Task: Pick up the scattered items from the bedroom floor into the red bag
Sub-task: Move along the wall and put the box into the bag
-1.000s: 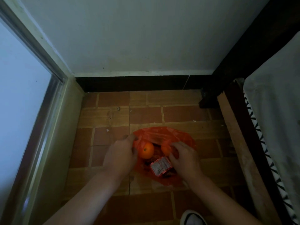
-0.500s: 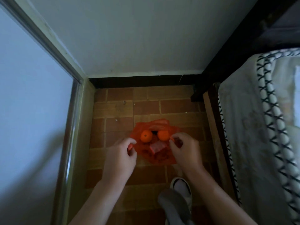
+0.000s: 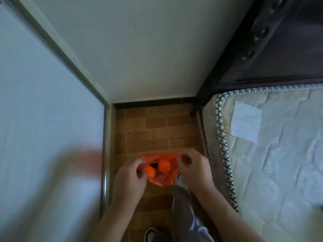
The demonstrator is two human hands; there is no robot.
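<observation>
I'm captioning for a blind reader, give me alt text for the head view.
Two hands, left hand and right hand, hold open a red bag with two oranges inside, above a brick-tile floor between a wall and a mattress.

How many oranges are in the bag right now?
2: one orange by the left hand, another orange mid-opening of the red bag. More could be hidden beneath.

brick-pattern floor [image 3: 157, 126], pale wall [image 3: 139, 49], bare mattress [image 3: 279, 154], dark headboard [image 3: 279, 41]
</observation>
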